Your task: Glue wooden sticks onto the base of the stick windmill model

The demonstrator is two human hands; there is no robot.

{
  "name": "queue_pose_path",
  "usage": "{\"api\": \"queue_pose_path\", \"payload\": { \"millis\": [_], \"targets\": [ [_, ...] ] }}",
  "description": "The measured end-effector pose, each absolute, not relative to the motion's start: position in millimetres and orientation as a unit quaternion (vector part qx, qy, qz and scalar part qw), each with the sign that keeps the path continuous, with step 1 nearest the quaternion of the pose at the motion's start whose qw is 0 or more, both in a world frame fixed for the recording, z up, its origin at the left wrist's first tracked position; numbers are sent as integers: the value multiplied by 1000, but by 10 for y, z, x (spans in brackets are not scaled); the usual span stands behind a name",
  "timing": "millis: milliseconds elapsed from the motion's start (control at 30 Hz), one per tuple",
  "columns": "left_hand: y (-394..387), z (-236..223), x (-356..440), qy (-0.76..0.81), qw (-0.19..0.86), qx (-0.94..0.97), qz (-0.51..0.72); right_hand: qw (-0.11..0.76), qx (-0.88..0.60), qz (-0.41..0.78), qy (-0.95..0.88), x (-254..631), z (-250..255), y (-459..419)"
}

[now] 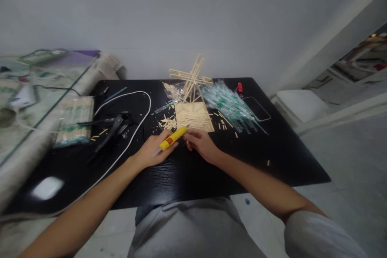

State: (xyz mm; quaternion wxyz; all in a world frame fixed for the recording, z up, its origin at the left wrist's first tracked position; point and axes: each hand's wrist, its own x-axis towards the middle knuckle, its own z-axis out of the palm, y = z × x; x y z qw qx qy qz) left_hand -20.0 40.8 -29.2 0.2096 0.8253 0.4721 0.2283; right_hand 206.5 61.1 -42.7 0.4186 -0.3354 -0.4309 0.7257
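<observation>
In the head view, your left hand (152,150) grasps a yellow glue gun (178,134) above the table (242,169), its body marked by a red patch, a translucent rod jutting from the rear. Its tip lies near your right hand (203,145), just in front of the stick panel (195,109). Black tabletop spreads rightward to the slanting edge; the white cable (133,137) bounds your left. Your right fingers curl, perhaps around a short stick, but I cannot tell. Blur obscures the black tool (114,129).
</observation>
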Motion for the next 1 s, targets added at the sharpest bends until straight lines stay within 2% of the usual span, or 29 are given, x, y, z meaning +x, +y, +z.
{"api": "queue_pose_path", "payload": {
  "millis": [600,1000],
  "targets": [
    [393,-215,-175,454,247,813,268,369,-277,807,-368,2084,-318,614],
    [383,-237,-154,438,260,816,274,354,-271,805,-390,2079,-259,573]
  ]
}}
